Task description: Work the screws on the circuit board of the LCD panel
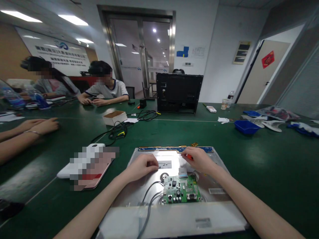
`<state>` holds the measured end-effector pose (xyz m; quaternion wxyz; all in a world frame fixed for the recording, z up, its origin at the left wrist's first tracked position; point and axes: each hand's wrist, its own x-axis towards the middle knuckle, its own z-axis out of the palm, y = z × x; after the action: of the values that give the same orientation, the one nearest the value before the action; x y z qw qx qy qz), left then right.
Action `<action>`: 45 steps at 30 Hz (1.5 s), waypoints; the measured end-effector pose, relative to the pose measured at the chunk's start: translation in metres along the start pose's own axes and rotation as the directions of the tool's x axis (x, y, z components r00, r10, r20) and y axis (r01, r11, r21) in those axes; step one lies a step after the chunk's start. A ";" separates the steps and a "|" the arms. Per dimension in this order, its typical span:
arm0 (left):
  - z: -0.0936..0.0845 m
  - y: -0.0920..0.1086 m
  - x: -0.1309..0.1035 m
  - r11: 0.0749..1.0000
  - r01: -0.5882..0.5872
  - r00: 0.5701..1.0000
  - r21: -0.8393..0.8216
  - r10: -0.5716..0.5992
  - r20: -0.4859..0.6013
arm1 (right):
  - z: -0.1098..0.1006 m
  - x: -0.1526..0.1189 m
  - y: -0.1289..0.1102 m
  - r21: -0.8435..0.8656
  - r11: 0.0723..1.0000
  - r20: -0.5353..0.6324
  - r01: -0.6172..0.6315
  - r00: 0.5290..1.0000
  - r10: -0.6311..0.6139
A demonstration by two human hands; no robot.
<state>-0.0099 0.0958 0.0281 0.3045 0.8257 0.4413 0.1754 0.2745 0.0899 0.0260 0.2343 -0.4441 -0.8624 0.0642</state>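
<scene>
From where I stand, the silver metal flat panel (pixel 134 196) lies on the dark green tabletop (pixel 261 186), at the near edge in the middle, right in front of the worker. The right hand (pixel 198 159) is over the panel's far right part, its fingers closed around an orange-red object (pixel 189 157) that they mostly hide, just short of a long blue circuit strip (pixel 159 149) along the far edge. The left hand (pixel 143 165) is over the far left part, fingers curled down beside a small grey rectangular plate (pixel 165 164); I can't tell whether its fingertips are together or pinch anything.

Nearer than both hands, a green circuit board (pixel 183 189) sits mid-panel, with a white flat ribbon (pixel 182 172) at its far side and a grey cable (pixel 149 212) running from its left toward the near edge.

Across the table stands a large black rectangular housing (pixel 178 94). To the far right is a blue plastic tray (pixel 243 123); at the left, another person's forearms (pixel 25 139) rest on the tabletop.
</scene>
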 end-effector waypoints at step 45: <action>0.012 0.004 0.017 0.965 -0.119 0.992 0.233 0.125 -0.010 | 0.005 -0.006 -0.015 0.026 0.999 0.053 0.036 0.998 -0.037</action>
<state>0.0087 0.1041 0.0218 0.1893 0.8788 0.4110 0.1514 0.2641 0.0761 0.0247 0.2176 -0.4236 -0.8754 0.0826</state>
